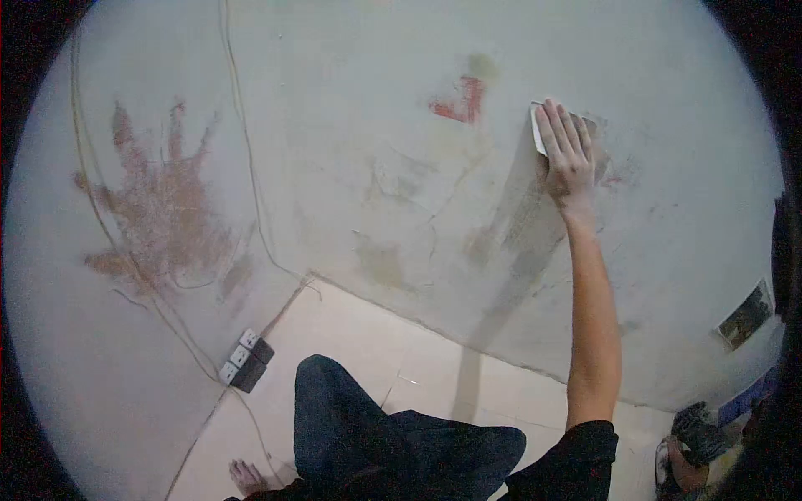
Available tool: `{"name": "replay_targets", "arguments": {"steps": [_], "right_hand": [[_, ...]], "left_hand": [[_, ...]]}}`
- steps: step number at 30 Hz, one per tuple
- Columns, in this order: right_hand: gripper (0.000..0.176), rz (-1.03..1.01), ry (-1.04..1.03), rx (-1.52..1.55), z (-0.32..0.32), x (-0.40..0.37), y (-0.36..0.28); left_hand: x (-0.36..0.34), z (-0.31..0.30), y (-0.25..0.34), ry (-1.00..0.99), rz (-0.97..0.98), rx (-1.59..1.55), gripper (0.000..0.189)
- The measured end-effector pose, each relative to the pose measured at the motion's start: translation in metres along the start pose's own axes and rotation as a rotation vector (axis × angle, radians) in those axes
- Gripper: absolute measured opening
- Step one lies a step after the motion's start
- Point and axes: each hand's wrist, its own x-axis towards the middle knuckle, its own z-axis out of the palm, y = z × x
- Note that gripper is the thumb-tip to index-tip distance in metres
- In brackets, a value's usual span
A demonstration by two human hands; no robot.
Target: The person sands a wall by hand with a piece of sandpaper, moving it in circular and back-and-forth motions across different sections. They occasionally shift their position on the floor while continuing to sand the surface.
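Observation:
My right hand (570,159) is pressed flat on the grey wall (334,108), its fingers close together and pointing up. Under the palm lies a thin sheet (538,134) with a white edge showing at the left of the fingers; its right part looks brownish. The wall around it has scuffed, dusty patches, and a red mark (468,100) is to the left. No part of my left hand can be made out with certainty.
A power strip (241,362) with white sockets is at the left floor edge. Cables (242,125) hang along the left wall. Bare toes (247,476) show at bottom left. At lower right are a dark bundle (700,432) and a wall opening (746,317).

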Motion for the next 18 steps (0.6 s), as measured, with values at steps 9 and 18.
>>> {"name": "replay_targets", "arguments": {"steps": [9, 18], "right_hand": [[0.054, 0.008, -0.043, -0.032, -0.004, 0.0, -0.001], [0.052, -0.001, 0.026, -0.027, 0.003, -0.003, -0.003]], "left_hand": [[0.153, -0.139, 0.184, 0.423, 0.18, -0.735, 0.017], [0.253, -0.196, 0.453, -0.251, 0.358, -1.513, 0.02]]}}
